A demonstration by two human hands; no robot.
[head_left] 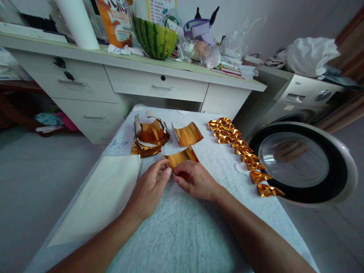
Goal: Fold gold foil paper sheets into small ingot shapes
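Note:
Between my hands, near the middle of the cloth-covered table, is a sheet of gold foil paper (pixel 182 155). My left hand (pixel 155 182) pinches its near left edge between thumb and fingers. With curled fingers, my right hand (pixel 196 180) grips the near edge a little to the right, hiding part of the sheet. Just beyond lies a small curved stack of gold foil paper (pixel 187 134). Left of that, a larger pile of curled gold sheets (pixel 150 132) shows pale backs. Folded gold foil pieces (pixel 241 146) run in a row along the table's right side.
A pale flat sheet (pixel 99 201) covers the table's left edge. Behind the table stands a white desk (pixel 159 85) with drawers, bearing a half watermelon (pixel 155 38) and bags. At the right, a washing machine's round door (pixel 295 159) hangs open close beside the table.

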